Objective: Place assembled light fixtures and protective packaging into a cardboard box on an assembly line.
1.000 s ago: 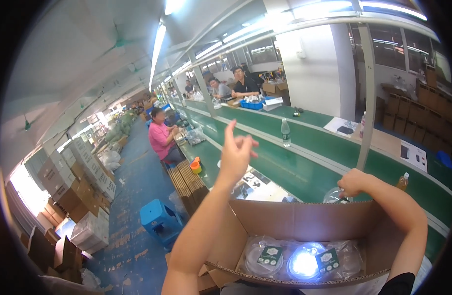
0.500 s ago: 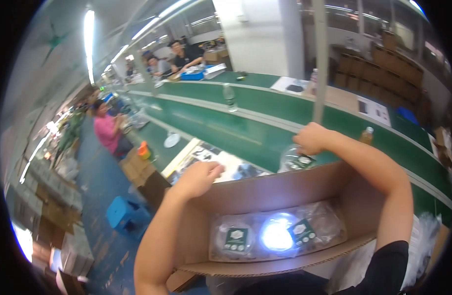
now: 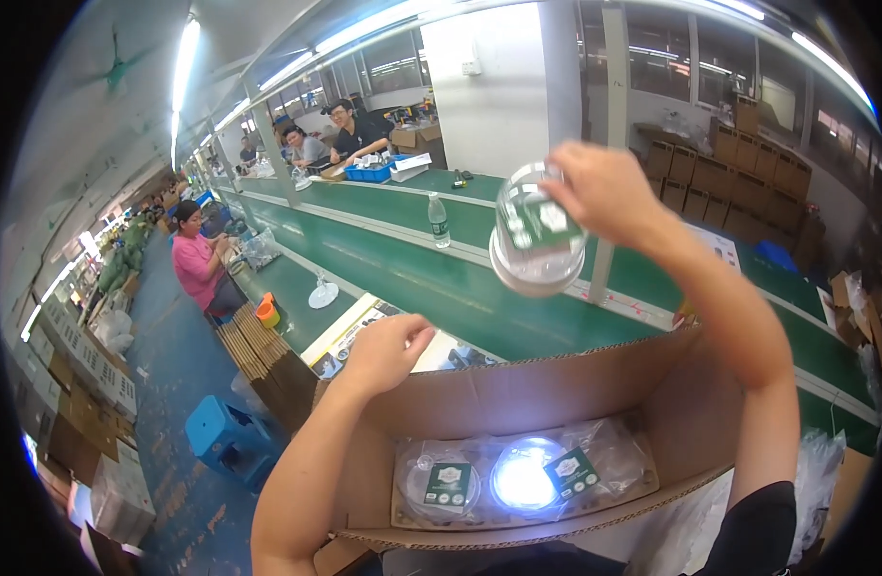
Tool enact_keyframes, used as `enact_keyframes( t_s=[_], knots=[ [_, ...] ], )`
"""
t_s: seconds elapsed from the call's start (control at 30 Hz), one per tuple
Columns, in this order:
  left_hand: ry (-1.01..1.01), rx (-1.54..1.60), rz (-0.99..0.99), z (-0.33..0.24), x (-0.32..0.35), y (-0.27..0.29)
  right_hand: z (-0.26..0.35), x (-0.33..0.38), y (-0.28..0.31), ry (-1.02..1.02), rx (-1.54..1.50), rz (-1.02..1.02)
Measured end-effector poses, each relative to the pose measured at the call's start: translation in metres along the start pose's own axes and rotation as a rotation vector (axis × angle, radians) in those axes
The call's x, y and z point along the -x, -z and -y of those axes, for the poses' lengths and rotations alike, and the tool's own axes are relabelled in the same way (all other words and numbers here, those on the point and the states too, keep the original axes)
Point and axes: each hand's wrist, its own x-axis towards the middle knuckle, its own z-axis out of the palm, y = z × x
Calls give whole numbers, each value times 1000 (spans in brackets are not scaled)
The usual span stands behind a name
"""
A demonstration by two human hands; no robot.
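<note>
My right hand (image 3: 604, 187) is closed on a clear dome-shaped jar (image 3: 537, 240) with a pale rounded end and a green card. The jar hangs tilted above the far edge of an open cardboard box (image 3: 518, 384). My left hand (image 3: 388, 350) is by the box's far left edge, its fingers curled with nothing visible in them. Down in the box lie a bagged clear round piece with a green card (image 3: 449, 484) and a brightly lit round piece (image 3: 527, 475). Another green card (image 3: 571, 470) and clear plastic wrap (image 3: 619, 451) are beside the lit piece.
A green conveyor (image 3: 403, 288) runs beyond the box, with a water bottle (image 3: 439, 221) on it. To the left are a blue stool (image 3: 225, 432), folded cardboard (image 3: 263, 350) and an orange cup (image 3: 267, 312). A co-worker in pink (image 3: 199, 264) is at the bench.
My right hand has lifted the clear jar from beyond the box's far edge, up and slightly left. The left hand stays near the box edge. The view has shifted slightly.
</note>
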Motion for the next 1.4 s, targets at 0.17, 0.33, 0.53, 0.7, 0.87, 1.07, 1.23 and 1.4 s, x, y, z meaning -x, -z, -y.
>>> enact_keyframes(
  t_s=[0.17, 0.33, 0.53, 0.7, 0.87, 1.07, 1.23, 1.4],
  knots=[
    [-48, 330, 65, -18, 0, 0, 23, -60, 57, -27, -110, -150],
    [-94, 596, 247, -51, 13, 4, 40, -75, 87, -125, -231, -67],
    [50, 778, 433, -67, 27, 6, 87, -101, 108, -143, -18, 97],
    [-193, 996, 264, -21, 26, -27, 77, -126, 105, -116, 53, 119],
    [-64, 1308, -15, -45, 22, -7, 50, -142, 96, -161, 6, 308],
    [-175, 1360, 14, -33, 6, 3, 55, -153, 81, -234, 136, 331],
    [-69, 1185, -61, -51, 12, 6, 69, -158, 79, -241, 114, 265],
    [32, 1215, -168, -53, 4, -11, 75, -148, 87, -232, 229, 304]
  ],
)
